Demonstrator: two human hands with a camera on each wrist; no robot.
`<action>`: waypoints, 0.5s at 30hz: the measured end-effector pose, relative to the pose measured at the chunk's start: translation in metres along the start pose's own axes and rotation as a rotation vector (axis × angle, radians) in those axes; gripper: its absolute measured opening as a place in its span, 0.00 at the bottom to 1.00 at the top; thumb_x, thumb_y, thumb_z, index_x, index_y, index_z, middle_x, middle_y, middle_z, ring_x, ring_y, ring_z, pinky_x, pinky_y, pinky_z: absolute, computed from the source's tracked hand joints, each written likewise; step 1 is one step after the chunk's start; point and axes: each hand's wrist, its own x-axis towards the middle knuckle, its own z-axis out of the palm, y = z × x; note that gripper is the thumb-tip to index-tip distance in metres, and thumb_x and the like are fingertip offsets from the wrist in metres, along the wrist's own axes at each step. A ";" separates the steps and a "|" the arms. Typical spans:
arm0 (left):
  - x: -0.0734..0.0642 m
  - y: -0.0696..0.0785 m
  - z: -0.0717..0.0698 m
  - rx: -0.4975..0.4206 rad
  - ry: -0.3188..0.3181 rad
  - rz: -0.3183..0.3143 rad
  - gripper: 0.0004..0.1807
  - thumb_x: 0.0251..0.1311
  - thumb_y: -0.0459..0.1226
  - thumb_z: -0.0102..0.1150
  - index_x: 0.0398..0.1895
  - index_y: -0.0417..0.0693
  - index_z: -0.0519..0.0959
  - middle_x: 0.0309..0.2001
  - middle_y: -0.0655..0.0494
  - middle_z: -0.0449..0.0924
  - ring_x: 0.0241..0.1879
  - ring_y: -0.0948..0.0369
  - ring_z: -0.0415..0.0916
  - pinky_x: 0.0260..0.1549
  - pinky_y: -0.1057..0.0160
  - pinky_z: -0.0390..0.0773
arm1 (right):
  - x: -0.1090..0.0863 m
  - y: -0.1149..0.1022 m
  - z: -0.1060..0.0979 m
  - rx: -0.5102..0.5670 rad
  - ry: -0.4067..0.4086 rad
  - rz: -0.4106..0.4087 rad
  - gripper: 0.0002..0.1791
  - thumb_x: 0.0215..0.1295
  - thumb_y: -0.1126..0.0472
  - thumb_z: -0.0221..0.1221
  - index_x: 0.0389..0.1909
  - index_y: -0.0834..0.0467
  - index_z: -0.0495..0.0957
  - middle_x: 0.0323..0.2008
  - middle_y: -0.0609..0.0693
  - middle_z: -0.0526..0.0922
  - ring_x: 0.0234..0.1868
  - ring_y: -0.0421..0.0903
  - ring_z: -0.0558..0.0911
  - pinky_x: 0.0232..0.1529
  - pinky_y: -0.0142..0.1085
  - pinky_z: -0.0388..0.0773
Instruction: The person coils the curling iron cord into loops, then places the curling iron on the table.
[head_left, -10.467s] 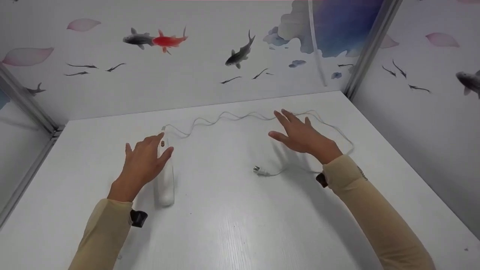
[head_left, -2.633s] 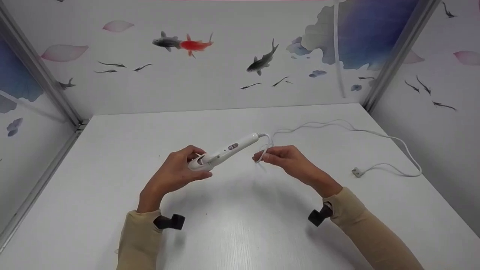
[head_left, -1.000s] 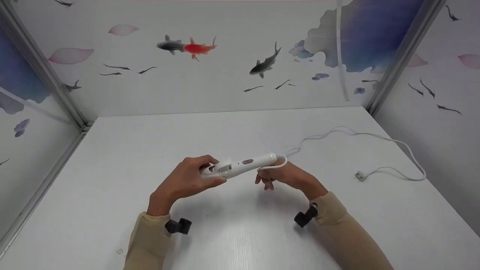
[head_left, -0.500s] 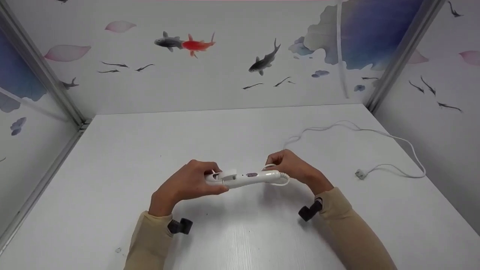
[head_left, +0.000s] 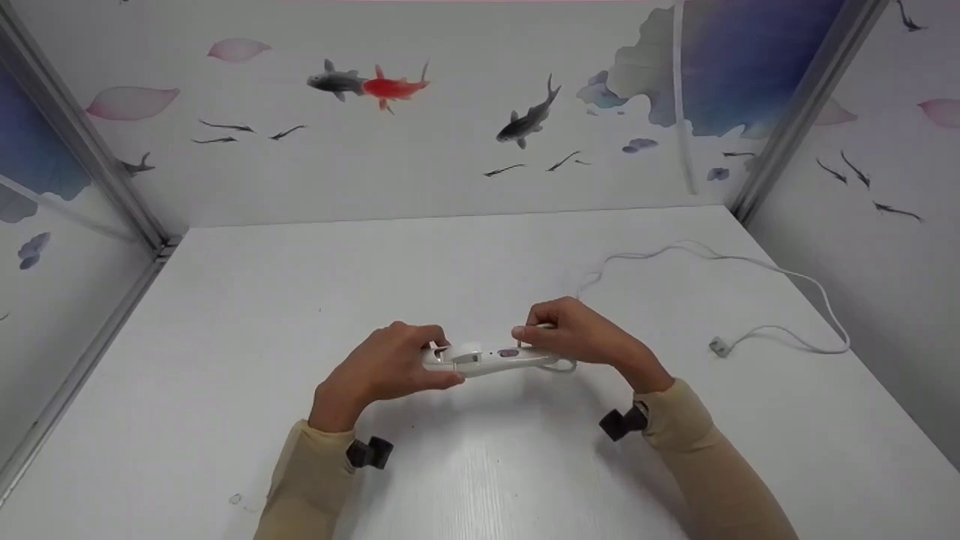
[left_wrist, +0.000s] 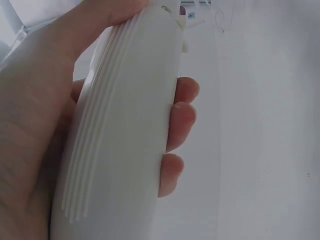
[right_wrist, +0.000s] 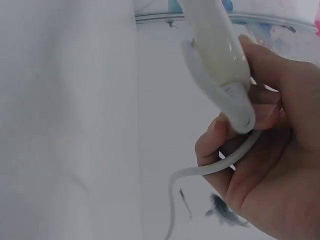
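Observation:
A white hair iron (head_left: pixel 491 364) with a small oval switch panel is held level above the white table. My left hand (head_left: pixel 382 367) grips its wide end. In the left wrist view the fingers curl round the ribbed white body (left_wrist: pixel 125 130). At the other end, my right hand (head_left: pixel 581 331) has its thumb on the handle beside the switch. The right wrist view shows the white cord (right_wrist: pixel 220 165) bending back at the handle end (right_wrist: pixel 215 45) and running between my curled right fingers. Past that hand, the cord trails over the table to its plug (head_left: pixel 720 346).
The cord's loose length (head_left: pixel 750 262) curves across the table's right side. Printed walls enclose the table (head_left: pixel 300 285) at the back and both sides, with metal posts (head_left: pixel 806 112) at the corners. A small clear scrap (head_left: pixel 236 499) lies front left.
The hair iron was lifted off the table and turned crosswise. Lately my right hand looped the cord back by the handle end, and its thumb has moved onto the handle near the switch.

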 end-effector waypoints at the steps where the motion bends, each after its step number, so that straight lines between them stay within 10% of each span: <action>1: 0.000 0.000 0.000 0.009 0.007 -0.004 0.23 0.55 0.55 0.69 0.47 0.51 0.82 0.36 0.57 0.84 0.29 0.63 0.73 0.32 0.62 0.72 | -0.002 -0.004 0.001 -0.018 0.011 0.003 0.16 0.71 0.49 0.59 0.30 0.57 0.81 0.25 0.46 0.74 0.29 0.42 0.73 0.33 0.35 0.71; 15: -0.006 -0.006 -0.008 0.072 0.124 -0.038 0.22 0.61 0.52 0.64 0.57 0.58 0.80 0.43 0.58 0.85 0.32 0.61 0.74 0.35 0.60 0.73 | -0.025 -0.040 0.007 -0.237 0.120 -0.161 0.13 0.76 0.58 0.53 0.38 0.57 0.85 0.17 0.41 0.68 0.19 0.35 0.61 0.29 0.30 0.64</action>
